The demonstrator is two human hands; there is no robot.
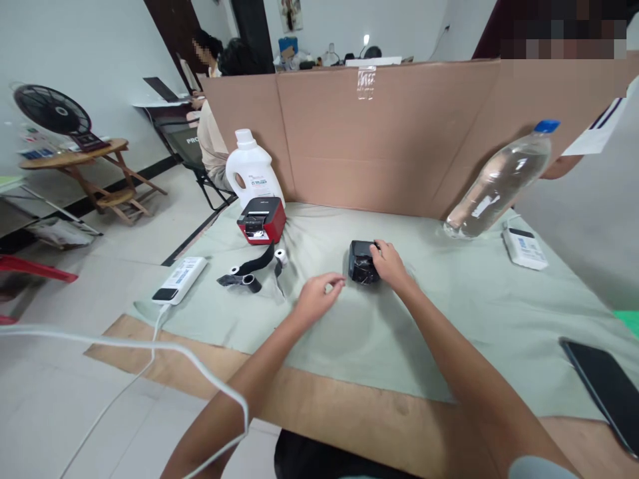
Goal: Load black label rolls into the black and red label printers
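Observation:
A small black boxy device point(363, 261) sits on the pale green cloth point(319, 359), with shiny dark plastic or tape across its front. My right hand point(390, 265) grips its right side, thumb and fingers at the upper edge. Just left of it is my left hand point(319, 296), fingers curled and thumb and forefinger tips together; whether anything is between them I cannot make out. Farther left lie dark strips of film point(257, 261) with a black spool point(252, 284) and small white rolls point(281, 255). Behind these stands a red and black label printer point(262, 219).
A white jug point(254, 169) stands behind the printer. A cardboard panel point(349, 146) walls off the back, with a water bottle point(499, 183) leaning against it. White power strips point(180, 279) lie at both sides, a phone point(604, 389) at right. A white cable point(190, 362) crosses the left foreground.

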